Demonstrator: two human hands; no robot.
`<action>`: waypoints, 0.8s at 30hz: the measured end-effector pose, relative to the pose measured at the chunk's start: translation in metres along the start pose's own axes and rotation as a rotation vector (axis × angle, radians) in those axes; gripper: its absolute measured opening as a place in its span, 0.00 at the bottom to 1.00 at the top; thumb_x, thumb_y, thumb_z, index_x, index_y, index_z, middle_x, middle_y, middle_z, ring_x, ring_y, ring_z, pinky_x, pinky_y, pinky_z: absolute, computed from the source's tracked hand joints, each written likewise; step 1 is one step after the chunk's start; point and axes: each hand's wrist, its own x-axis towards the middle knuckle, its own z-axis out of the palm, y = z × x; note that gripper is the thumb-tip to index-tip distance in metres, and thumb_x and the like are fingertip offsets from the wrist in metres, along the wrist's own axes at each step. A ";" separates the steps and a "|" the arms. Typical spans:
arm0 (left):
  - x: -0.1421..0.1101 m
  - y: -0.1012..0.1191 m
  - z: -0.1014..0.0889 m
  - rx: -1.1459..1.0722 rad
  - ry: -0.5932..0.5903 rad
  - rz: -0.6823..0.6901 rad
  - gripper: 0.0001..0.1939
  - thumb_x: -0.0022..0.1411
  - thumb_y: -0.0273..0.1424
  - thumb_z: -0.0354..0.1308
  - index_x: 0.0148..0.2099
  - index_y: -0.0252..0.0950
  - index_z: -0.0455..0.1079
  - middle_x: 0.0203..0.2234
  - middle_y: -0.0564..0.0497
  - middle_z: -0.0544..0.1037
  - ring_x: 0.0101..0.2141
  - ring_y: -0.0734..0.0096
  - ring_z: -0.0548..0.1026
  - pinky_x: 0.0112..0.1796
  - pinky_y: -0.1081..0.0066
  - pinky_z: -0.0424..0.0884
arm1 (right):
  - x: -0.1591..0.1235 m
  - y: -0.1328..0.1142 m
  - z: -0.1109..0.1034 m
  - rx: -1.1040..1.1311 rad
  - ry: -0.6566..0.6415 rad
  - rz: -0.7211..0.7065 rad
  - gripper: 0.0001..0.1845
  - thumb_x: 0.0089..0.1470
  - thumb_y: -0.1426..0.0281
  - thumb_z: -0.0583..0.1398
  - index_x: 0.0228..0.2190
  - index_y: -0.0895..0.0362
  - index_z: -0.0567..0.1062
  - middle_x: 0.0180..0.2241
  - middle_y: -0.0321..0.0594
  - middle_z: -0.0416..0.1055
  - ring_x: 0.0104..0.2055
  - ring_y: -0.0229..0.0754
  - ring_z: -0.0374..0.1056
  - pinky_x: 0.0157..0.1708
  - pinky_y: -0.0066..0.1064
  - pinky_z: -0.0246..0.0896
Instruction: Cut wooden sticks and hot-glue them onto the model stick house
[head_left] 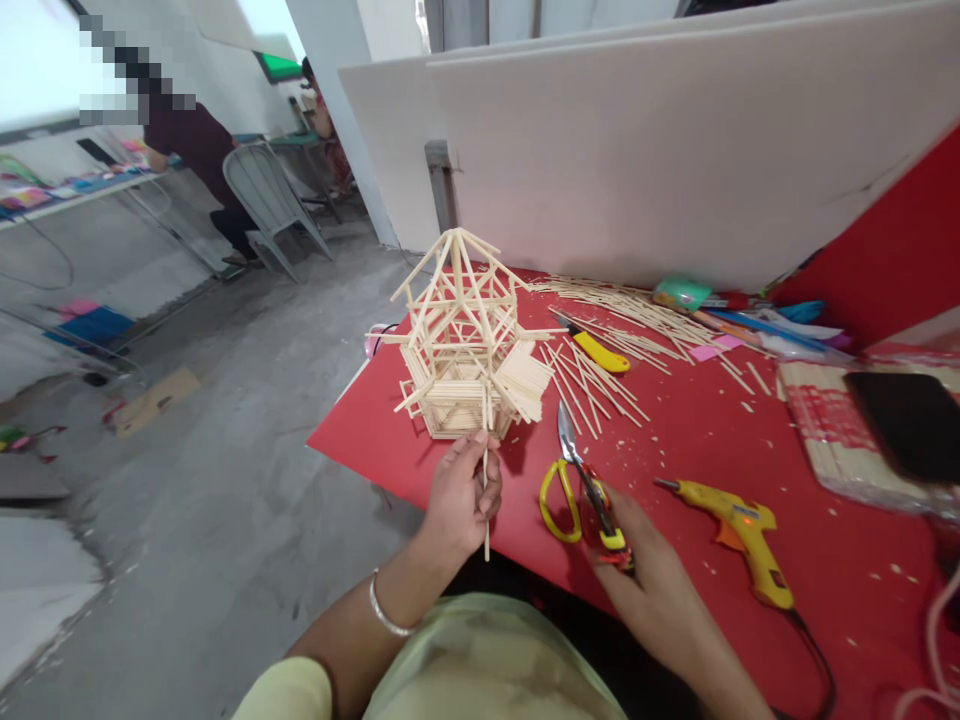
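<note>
My left hand (461, 490) pinches a thin wooden stick (487, 535), which points away from me toward the front of a small house-like frame of sticks (457, 340). The frame has a peaked open roof and stands at the table's left corner. A slatted stick panel (526, 380) slants out at its right side. Wrapped in my right hand (645, 560) is what looks like a pair of pliers (600, 505), dark with red and yellow handles, partly hidden by my fingers. Yellow-handled scissors (559, 500) lie directly beside and partly under them.
On the red table (675, 430) lie a yellow glue gun (739, 525), a yellow cutter knife (600, 352), loose sticks (622, 300), and a phone (907, 425) on a packet of sticks (817, 430). White boards (637, 150) stand behind. A person (187, 140) sits far left near a chair (270, 190).
</note>
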 end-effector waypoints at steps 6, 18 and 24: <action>0.000 -0.002 -0.001 0.003 -0.005 0.013 0.16 0.55 0.40 0.66 0.37 0.35 0.68 0.17 0.60 0.67 0.10 0.85 0.55 0.10 0.82 0.46 | 0.046 -0.032 0.005 0.247 -0.057 -0.020 0.23 0.54 0.70 0.56 0.53 0.55 0.68 0.50 0.44 0.73 0.51 0.46 0.69 0.54 0.39 0.63; 0.000 -0.003 -0.003 0.003 -0.001 0.004 0.18 0.54 0.42 0.67 0.37 0.34 0.68 0.17 0.59 0.68 0.09 0.85 0.56 0.10 0.82 0.45 | 0.061 -0.031 0.017 0.372 -0.086 0.054 0.25 0.48 0.70 0.56 0.50 0.57 0.70 0.42 0.40 0.73 0.41 0.44 0.67 0.47 0.37 0.62; 0.000 -0.003 -0.004 -0.001 -0.003 -0.003 0.17 0.55 0.41 0.67 0.37 0.35 0.68 0.17 0.59 0.68 0.09 0.85 0.56 0.10 0.81 0.46 | 0.058 -0.023 0.026 0.467 -0.105 0.124 0.18 0.47 0.69 0.57 0.43 0.58 0.72 0.35 0.37 0.72 0.35 0.41 0.65 0.39 0.33 0.63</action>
